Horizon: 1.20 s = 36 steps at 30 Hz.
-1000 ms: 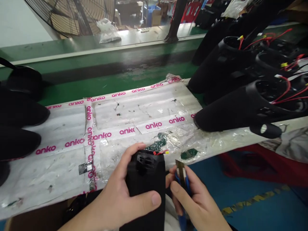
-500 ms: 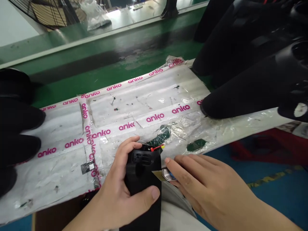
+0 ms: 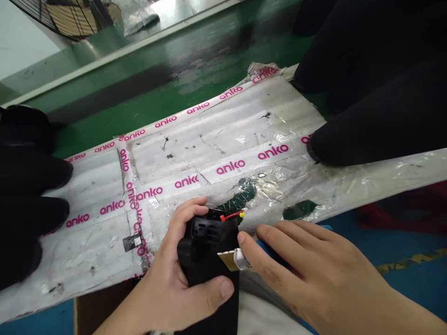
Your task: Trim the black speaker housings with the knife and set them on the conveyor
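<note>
My left hand is wrapped round a black plastic housing, its thumb on the near face and fingers over the far side. Slots show at the housing's upper end, where a short red wire with a yellow tip sticks out. My right hand grips a utility knife with a blue body, mostly covered by the fingers. Its bare blade points left and lies across the housing's right edge; whether it touches the surface I cannot tell.
A board wrapped in film and pink-lettered tape lies ahead, torn in places, on a green surface. Large black tapered shapes stand at right, more black rounded pieces at left. A wire-guarded fan is at the upper left.
The view has tilted and shifted a little. The knife blade has moved slightly left and down over the housing's edge, and more of the blue handle shows. Both grips stay the same.
</note>
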Each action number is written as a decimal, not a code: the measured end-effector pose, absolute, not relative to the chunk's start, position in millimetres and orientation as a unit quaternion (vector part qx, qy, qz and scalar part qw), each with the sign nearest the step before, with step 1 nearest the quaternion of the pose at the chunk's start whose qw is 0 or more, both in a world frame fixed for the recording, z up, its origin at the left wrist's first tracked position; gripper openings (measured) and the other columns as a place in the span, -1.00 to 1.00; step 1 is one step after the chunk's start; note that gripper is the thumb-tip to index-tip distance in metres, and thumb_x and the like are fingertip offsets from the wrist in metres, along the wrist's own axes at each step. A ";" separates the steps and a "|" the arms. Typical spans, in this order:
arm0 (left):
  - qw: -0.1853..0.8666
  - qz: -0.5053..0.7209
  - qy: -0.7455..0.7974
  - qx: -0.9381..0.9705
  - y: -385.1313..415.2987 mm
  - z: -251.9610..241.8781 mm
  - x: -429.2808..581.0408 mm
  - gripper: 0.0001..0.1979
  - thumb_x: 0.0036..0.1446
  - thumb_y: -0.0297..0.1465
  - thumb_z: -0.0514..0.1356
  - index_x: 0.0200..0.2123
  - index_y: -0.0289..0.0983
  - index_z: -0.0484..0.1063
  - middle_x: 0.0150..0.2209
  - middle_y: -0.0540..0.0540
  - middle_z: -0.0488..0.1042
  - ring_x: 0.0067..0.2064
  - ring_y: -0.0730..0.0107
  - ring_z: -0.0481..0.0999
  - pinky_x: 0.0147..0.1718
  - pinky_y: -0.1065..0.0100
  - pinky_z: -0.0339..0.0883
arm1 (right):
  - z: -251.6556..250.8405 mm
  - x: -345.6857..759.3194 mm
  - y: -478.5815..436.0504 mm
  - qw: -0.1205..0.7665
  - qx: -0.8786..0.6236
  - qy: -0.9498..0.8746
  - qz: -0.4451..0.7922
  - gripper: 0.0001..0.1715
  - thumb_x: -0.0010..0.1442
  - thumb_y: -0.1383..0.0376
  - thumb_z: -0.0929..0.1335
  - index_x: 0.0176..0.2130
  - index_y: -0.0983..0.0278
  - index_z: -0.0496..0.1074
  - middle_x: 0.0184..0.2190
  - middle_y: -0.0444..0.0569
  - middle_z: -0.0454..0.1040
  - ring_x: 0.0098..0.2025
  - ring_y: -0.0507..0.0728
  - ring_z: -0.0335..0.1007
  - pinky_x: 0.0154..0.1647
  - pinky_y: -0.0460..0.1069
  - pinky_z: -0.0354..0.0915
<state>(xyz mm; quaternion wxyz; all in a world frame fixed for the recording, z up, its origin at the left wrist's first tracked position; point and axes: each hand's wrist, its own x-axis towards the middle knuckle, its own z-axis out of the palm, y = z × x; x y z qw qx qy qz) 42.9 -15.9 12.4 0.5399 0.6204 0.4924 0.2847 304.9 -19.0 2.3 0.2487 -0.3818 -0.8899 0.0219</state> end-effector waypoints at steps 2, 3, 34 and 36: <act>0.542 0.284 0.495 0.617 -15.7 13.1 42.4 -0.18 0.17 -0.11 0.54 0.38 0.28 0.24 0.49 -0.03 0.18 0.51 -0.26 0.24 0.48 -0.31 0.18 | 1.5 303.1 -19.0 0.250 -0.384 -0.889 0.019 -0.52 0.41 0.53 0.17 0.18 0.28 0.42 -0.19 0.04 0.60 -0.21 0.30 0.46 -0.15 0.17 0.22; 0.542 0.283 0.496 0.617 -15.5 13.3 42.4 -0.18 0.17 -0.11 0.54 0.38 0.28 0.24 0.49 -0.03 0.18 0.51 -0.25 0.25 0.47 -0.30 0.19 | 1.8 302.5 -18.5 0.249 -0.384 -0.889 0.016 -0.53 0.43 0.53 0.16 0.17 0.28 0.42 -0.20 0.03 0.60 -0.21 0.30 0.45 -0.16 0.17 0.21; 0.549 0.261 0.473 0.638 -6.9 23.3 53.0 -0.12 0.04 -0.45 0.45 0.32 0.26 0.18 0.30 -0.03 0.25 0.42 -0.19 0.30 0.20 -0.02 0.51 | 30.5 298.6 -7.9 0.127 -0.381 -0.914 -0.052 -0.55 0.14 0.56 0.28 0.00 0.28 0.37 -0.43 -0.13 0.55 -0.49 0.17 0.51 -0.42 0.10 0.24; 0.535 0.255 0.465 0.657 -4.7 25.8 55.7 -0.11 0.04 -0.47 0.44 0.31 0.25 0.16 0.27 -0.03 0.24 0.39 -0.16 0.31 0.27 -0.07 0.45 | 31.3 301.1 -7.5 0.108 -0.371 -0.921 -0.045 -0.49 0.02 0.52 0.31 -0.01 0.28 0.38 -0.45 -0.12 0.52 -0.52 0.17 0.49 -0.47 0.09 0.25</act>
